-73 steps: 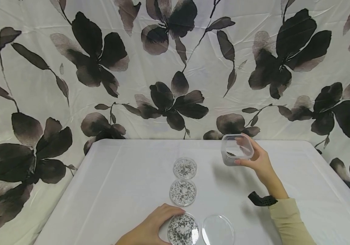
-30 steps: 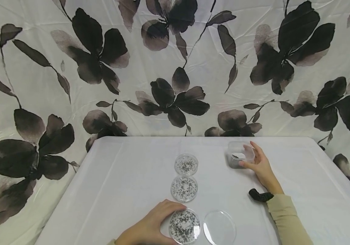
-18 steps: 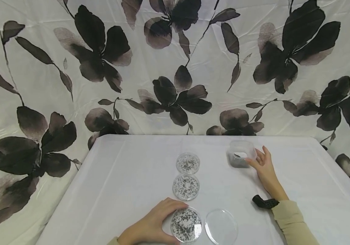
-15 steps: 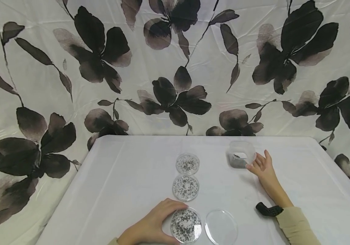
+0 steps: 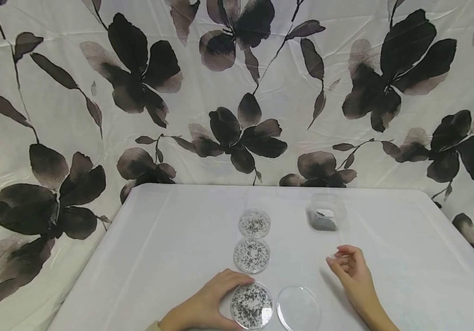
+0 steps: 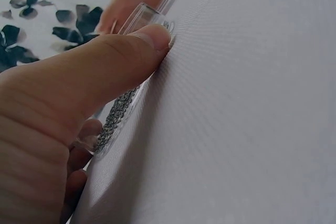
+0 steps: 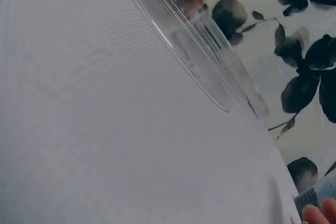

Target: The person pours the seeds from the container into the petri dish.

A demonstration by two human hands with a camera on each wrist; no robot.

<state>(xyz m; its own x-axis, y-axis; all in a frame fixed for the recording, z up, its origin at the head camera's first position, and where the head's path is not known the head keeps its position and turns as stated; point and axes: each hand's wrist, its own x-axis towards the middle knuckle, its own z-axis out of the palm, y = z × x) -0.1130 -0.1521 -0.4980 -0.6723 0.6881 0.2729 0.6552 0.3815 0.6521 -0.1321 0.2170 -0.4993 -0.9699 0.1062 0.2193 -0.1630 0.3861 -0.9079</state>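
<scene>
My left hand point(image 5: 210, 301) grips the near petri dish point(image 5: 251, 317) by its left side; dark specks cover its floor. In the left wrist view the thumb point(image 6: 121, 59) presses on the dish's wall. Just right of that dish a clear round lid point(image 5: 299, 308) lies on the table, also seen as a clear rim point(image 7: 176, 45) in the right wrist view. My right hand point(image 5: 357, 282) hovers right of the lid, fingers loosely bent, holding nothing. Beyond it stands a clear plastic tub point(image 5: 324, 223) with dark grains inside.
Two more speckled petri dishes, a middle one point(image 5: 251, 255) and a far one point(image 5: 254, 223), line up behind the near dish. White cloth point(image 5: 170, 248) covers the table, whose far edge meets a floral curtain point(image 5: 228, 138).
My right hand has set the plastic tub down at the back right, let go of it and drawn back toward the lid. My left hand keeps hold of the near dish.
</scene>
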